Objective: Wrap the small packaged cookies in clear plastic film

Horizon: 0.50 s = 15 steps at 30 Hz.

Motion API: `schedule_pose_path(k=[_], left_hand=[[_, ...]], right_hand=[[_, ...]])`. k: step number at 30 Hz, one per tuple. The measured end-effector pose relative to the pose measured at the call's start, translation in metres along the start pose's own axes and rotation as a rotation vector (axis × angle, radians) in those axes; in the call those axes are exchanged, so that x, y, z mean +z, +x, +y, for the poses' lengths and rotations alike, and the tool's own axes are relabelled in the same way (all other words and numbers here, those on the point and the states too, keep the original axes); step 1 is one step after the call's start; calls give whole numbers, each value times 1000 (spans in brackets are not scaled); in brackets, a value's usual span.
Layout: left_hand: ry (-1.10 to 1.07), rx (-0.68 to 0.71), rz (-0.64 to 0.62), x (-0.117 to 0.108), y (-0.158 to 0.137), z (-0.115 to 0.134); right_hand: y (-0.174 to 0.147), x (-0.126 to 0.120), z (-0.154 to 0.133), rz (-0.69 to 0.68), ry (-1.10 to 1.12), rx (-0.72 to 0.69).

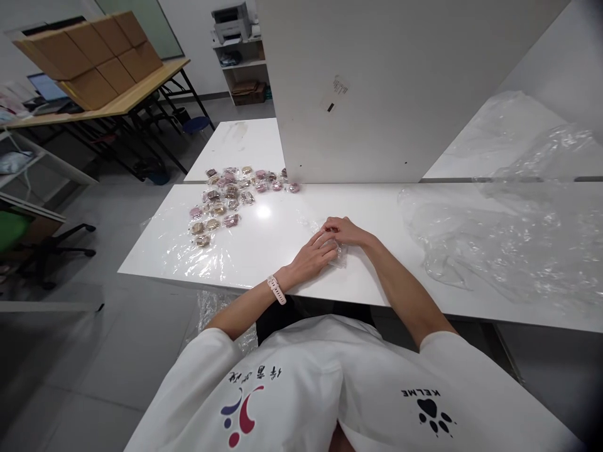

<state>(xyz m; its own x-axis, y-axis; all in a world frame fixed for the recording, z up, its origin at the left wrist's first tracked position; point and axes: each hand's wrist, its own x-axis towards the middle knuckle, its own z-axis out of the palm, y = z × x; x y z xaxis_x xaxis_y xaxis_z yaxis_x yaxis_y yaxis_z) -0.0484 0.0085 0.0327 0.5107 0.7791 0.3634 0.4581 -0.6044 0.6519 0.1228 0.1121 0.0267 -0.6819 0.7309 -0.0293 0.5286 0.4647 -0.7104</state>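
My left hand [313, 256], with a pale band on the wrist, lies over a small clear plastic bag [340, 258] near the table's front edge. Its fingers are pressed together on the plastic. From the other side my right hand [346, 231] meets it, fingers curled in a pinch at the bag's upper part. The fingertips of both hands touch, and something small and dark shows between them, too covered to name. To the left, several small individually wrapped round sweets [230, 188] in pink, tan and brown lie spread on the table.
The white table [282, 251] carries a large crumpled plastic sheet [499, 245] at right. A tall white panel [358, 94] rises behind my hands. Cardboard boxes [89, 59] stand on a wooden desk at far left, and a printer [232, 24] sits on a shelf.
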Motion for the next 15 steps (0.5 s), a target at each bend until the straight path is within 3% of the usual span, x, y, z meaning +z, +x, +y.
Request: schedule_pose_path(k=[3, 8, 11, 15], left_hand=[[-41, -16, -21, 2, -3, -4], [-256, -359, 78, 0, -4, -14], [-413, -482, 140, -4, 5, -17], [-421, -602, 184, -6, 25, -24]], right_hand=[[-3, -3, 2, -32, 81, 19], [-48, 4, 6, 115, 447, 94], [-70, 20, 4, 230, 419, 140], [-63, 37, -2, 420, 281, 242]])
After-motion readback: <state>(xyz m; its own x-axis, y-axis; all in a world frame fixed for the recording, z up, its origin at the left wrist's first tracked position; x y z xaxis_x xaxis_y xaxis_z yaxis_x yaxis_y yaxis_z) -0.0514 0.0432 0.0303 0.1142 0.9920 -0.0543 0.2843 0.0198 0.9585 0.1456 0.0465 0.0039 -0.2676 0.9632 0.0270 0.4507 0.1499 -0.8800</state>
